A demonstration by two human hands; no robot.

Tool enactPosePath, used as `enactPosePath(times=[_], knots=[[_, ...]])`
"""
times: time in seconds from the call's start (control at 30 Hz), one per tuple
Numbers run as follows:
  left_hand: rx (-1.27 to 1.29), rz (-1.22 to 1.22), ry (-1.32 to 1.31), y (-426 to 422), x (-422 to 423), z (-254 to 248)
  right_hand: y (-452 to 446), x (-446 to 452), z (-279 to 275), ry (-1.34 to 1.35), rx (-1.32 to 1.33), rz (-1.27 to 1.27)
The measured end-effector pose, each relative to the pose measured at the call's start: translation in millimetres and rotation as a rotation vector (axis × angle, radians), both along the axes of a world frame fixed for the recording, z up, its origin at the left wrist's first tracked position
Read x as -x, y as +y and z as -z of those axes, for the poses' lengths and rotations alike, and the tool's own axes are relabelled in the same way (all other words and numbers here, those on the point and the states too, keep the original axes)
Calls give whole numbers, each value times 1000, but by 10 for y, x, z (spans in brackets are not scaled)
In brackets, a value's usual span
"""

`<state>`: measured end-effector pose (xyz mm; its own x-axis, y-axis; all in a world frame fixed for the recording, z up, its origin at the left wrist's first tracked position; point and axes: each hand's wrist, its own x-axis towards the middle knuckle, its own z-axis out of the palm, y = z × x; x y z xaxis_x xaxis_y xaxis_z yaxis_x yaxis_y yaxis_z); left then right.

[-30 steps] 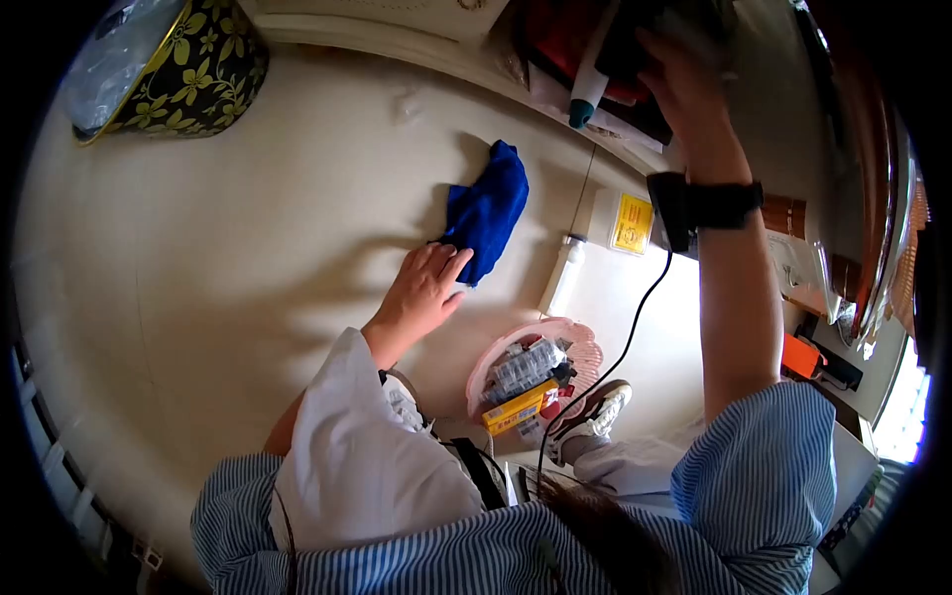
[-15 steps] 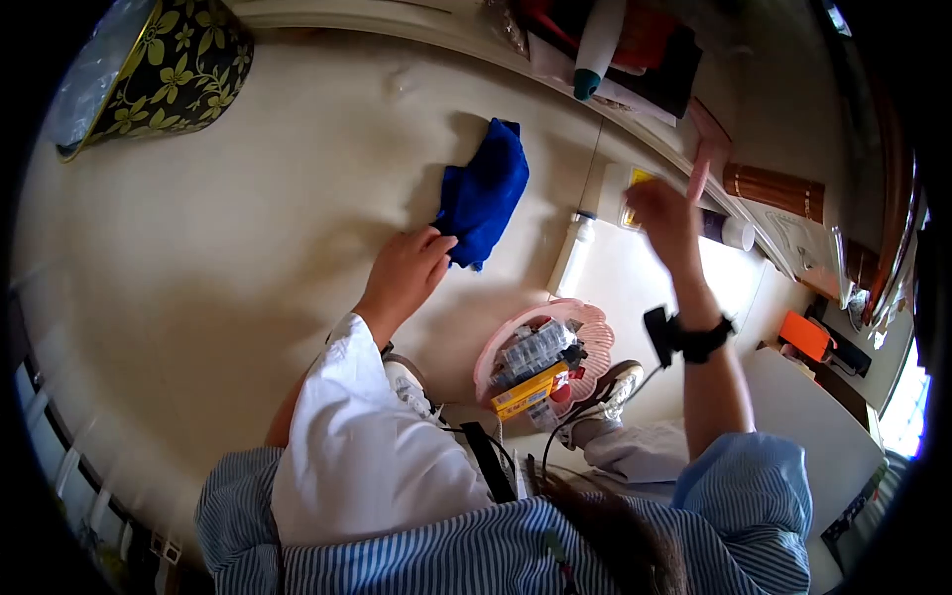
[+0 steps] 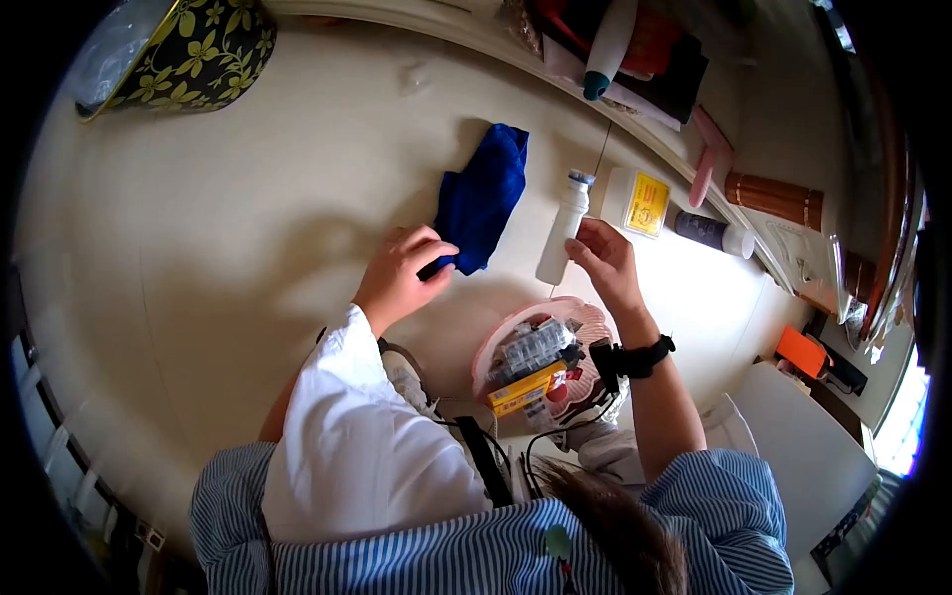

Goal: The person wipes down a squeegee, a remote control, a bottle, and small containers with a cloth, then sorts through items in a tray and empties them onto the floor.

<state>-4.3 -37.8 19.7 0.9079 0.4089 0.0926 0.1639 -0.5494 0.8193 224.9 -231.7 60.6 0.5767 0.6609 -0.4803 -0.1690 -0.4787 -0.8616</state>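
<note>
A crumpled blue cloth (image 3: 486, 198) lies on the pale floor. My left hand (image 3: 405, 268) has its fingers closed on the cloth's near left corner. To the right, a slim white bottle (image 3: 561, 238) with a bluish cap leans slightly. My right hand (image 3: 607, 260) grips this bottle from its right side, thumb in front and fingers partly hidden. Just beyond that hand are a white box with a yellow label (image 3: 647, 203) and a dark bottle with a white cap (image 3: 706, 232).
Near my feet, a pink basket (image 3: 486, 347) holds packets and a yellow box (image 3: 526, 389). A black flower-patterned bin (image 3: 203, 55) stands at far left. Along the right runs a cabinet ledge (image 3: 635, 129) with a white and teal bottle (image 3: 610, 50) and a pink object (image 3: 706, 164).
My right hand has come down and left, from above the yellow-labelled box to the white bottle, and has taken hold of it. My left hand stays at the cloth.
</note>
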Motion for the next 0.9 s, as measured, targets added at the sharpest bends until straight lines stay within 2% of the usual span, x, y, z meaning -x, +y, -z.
enactPosePath(times=[0.1,0.13,0.23,0.27,0.37,0.4,0.43,0.5,0.6,0.63,0.7,0.73,0.83,0.87,0.9], knots=[[50,-19,-103,58,12,-86,158,13,-126,215,-155,-73],[142,34,-82,83,25,-115,196,23,-111,308,-194,-120],[851,-77,-184,-11,-60,-251,476,267,-187,392,-251,-184],[958,-33,-181,-1,-70,-211,565,365,-180,391,-262,-193],[1060,-67,12,33,-86,-227,738,489,-109,281,-216,-306],[854,-89,-49,39,-57,-145,784,493,-127,269,-199,-245],[831,-129,-61,64,-30,-113,814,437,-13,200,-186,-196],[782,-213,-83,93,22,-74,895,243,276,-297,-134,-167],[328,-346,-108,150,39,-143,1144,42,503,-978,48,-2],[185,-369,-126,167,43,-145,1180,43,509,-854,158,-33],[161,-418,-139,164,45,-139,1254,39,508,-602,373,-92],[164,-438,-137,170,46,-139,1241,-6,608,-620,378,-177],[139,-489,-113,177,50,-158,1066,84,510,-378,31,-17],[123,-505,-107,186,36,-150,1010,137,439,-474,-115,12],[209,-531,-95,171,28,-112,965,263,201,-266,-198,92]])
